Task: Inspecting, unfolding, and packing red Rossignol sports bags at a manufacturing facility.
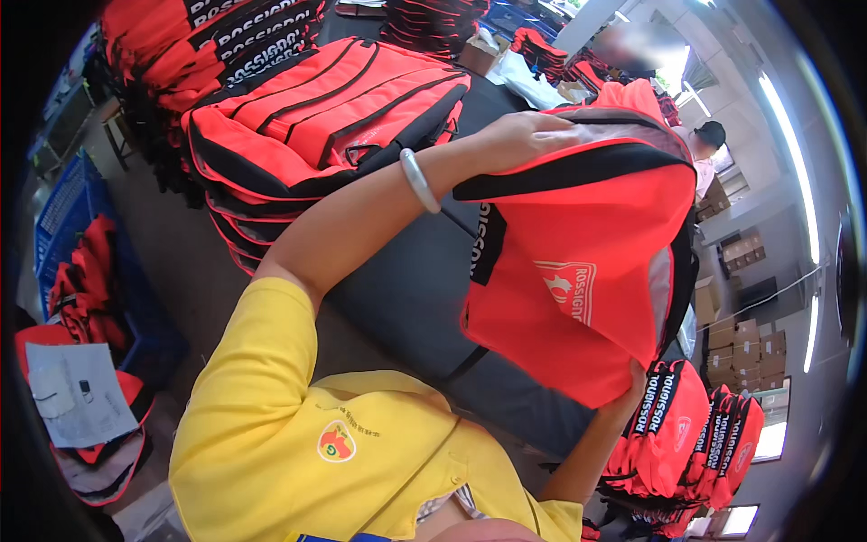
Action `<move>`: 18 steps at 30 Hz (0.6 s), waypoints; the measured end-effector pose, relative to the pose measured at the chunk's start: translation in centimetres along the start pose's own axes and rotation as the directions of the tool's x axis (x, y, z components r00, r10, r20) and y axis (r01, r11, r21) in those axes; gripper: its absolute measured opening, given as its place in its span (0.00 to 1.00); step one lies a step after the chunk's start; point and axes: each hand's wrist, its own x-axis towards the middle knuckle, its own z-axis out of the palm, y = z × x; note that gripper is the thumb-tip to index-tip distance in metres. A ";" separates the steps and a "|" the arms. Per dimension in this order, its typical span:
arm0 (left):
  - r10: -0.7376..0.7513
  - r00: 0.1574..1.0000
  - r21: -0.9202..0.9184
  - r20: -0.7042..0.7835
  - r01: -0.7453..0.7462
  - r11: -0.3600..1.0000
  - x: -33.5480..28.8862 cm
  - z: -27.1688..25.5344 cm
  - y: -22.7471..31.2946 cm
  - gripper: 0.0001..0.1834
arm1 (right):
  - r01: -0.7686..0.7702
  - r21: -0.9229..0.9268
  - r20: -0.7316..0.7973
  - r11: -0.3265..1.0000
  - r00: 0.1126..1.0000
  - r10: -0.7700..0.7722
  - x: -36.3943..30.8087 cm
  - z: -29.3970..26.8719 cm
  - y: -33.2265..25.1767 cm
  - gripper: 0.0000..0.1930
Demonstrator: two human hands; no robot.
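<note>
A bright red-orange backpack [569,244] with black trim and a grey lining is held up in front of me, tilted, its zipped opening spread at the top. My left hand [528,140], a silver bangle on its wrist, grips the upper rim, the fingers reaching over the edge toward the lining. At the lower corner, my right hand [632,384] grasps the same backpack from beneath; most of its fingers are hidden behind the fabric. Left of it, a stack of similar backpacks [334,113] lies on the dark table [388,280].
More folded red-and-black bags [244,36] are piled at the far left. Several finished-looking backpacks [673,434] stand at the lower right. A blue crate [68,194] sits on the left, near a stool [116,131]. Cardboard boxes [745,352] and another person [704,149] are at right.
</note>
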 end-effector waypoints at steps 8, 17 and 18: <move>0.384 0.923 0.058 -0.012 -0.383 0.922 -3.6 6.8 11.4 0.23 | 0.059 0.198 0.150 0.979 0.985 -0.089 5.8 8.9 -2.8 0.29; 0.424 0.882 0.412 0.204 -0.471 0.780 -3.8 15.2 8.3 0.35 | -0.230 -0.163 0.214 0.959 0.941 0.262 12.6 10.4 -3.0 0.24; 0.339 0.908 0.399 0.246 -0.414 0.818 -4.0 16.3 7.3 0.35 | -0.247 -0.200 0.204 0.948 0.936 0.287 14.3 9.4 -1.4 0.19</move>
